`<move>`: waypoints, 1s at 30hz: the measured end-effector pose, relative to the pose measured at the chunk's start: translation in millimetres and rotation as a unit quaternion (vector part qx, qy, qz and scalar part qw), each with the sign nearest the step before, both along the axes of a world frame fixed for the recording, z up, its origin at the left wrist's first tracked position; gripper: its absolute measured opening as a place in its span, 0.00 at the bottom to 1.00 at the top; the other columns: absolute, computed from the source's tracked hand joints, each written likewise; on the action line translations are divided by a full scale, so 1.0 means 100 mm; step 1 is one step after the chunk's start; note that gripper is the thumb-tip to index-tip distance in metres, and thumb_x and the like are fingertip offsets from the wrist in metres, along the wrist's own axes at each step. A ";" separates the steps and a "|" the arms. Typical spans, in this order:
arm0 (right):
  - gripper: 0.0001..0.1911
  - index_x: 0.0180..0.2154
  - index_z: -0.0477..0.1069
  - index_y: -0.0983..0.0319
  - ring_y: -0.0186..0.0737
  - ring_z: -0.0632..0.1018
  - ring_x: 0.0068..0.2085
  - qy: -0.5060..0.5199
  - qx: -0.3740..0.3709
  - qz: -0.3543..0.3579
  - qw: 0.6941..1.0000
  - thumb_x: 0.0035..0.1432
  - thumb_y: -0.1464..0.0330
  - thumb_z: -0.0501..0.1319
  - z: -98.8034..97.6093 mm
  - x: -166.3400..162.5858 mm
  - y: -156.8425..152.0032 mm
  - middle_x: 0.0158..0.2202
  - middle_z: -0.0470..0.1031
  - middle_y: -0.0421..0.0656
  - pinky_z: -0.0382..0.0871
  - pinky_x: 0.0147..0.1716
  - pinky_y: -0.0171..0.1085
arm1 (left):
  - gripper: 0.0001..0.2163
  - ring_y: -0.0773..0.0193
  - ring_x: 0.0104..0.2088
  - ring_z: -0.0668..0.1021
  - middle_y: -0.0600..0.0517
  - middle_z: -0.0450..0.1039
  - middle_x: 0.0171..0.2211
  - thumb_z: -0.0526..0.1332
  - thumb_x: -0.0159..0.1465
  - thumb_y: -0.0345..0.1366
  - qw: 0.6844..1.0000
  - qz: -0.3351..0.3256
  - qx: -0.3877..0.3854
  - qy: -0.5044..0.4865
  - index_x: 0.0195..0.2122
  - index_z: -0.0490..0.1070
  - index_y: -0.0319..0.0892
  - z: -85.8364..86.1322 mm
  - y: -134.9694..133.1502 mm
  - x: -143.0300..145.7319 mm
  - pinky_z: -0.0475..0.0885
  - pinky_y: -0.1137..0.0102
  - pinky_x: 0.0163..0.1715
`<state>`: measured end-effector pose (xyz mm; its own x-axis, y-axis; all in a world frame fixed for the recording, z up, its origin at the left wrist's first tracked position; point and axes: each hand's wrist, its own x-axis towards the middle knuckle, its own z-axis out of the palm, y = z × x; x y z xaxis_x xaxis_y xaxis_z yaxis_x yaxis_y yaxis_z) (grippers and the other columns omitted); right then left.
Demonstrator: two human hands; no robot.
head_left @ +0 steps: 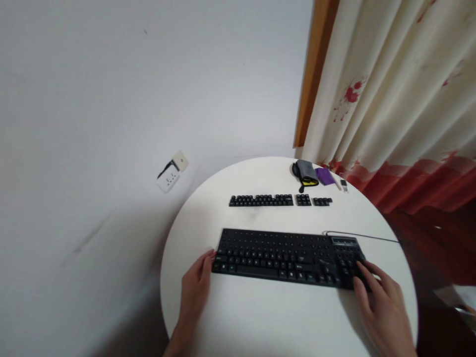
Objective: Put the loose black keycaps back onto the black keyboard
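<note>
A black keyboard (267, 255) lies flat on the round white table (260, 322). My left hand (197, 282) is at its left end, fingers curled in against the edge. Over the number pad at the right end is my right hand (383, 302), its fingers reaching onto the keys and the thumb apart near the front edge. Nothing can be made out between those fingers. Behind the keyboard, loose black keycaps stand in groups: a long double row (261, 200), a small block (303, 200) and another short group (322, 202).
A grey and black pouch (307, 171), a purple cloth (325, 176) and a small dark and white item (344, 185) lie at the far right. The keyboard cable (364, 235) runs off the right edge. Wall sockets (168, 178) and a curtain (390, 99) border the table.
</note>
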<state>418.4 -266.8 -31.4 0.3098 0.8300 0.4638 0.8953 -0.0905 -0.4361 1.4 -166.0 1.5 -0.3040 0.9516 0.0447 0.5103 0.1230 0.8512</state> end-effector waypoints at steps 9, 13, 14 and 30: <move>0.28 0.51 0.72 0.66 0.58 0.73 0.51 -0.001 0.008 -0.024 1.000 0.61 0.52 0.51 -0.06 0.44 0.18 0.53 0.70 0.56 0.65 0.53 0.55 | 0.16 0.56 0.48 0.79 0.47 0.78 0.49 0.57 0.66 0.44 0.988 -0.151 0.007 -0.023 0.48 0.76 0.43 -0.05 -0.09 0.16 0.74 0.64 0.51; 0.29 0.49 0.74 0.66 0.59 0.74 0.50 -0.009 0.014 -0.036 0.999 0.60 0.52 0.52 -0.05 0.62 0.32 0.52 0.72 0.56 0.66 0.53 0.56 | 0.17 0.57 0.52 0.77 0.47 0.74 0.54 0.57 0.66 0.41 0.970 -0.241 -0.001 -0.031 0.55 0.72 0.45 0.02 -0.14 0.27 0.72 0.64 0.55; 0.29 0.49 0.74 0.67 0.59 0.74 0.50 -0.012 0.015 -0.037 0.999 0.60 0.52 0.52 -0.05 0.64 0.34 0.52 0.72 0.57 0.66 0.52 0.56 | 0.18 0.57 0.53 0.76 0.46 0.72 0.56 0.57 0.66 0.40 0.966 -0.255 -0.001 -0.035 0.57 0.71 0.45 0.04 -0.15 0.28 0.71 0.64 0.56; 0.25 0.50 0.73 0.62 0.62 0.72 0.52 -0.009 0.074 -0.080 0.994 0.61 0.54 0.52 0.05 0.57 0.32 0.50 0.71 0.56 0.65 0.53 0.59 | 0.06 0.64 0.30 0.76 0.51 0.77 0.32 0.62 0.61 0.32 0.937 -0.188 0.201 0.215 0.37 0.77 0.42 0.23 1.76 0.12 0.73 0.69 0.36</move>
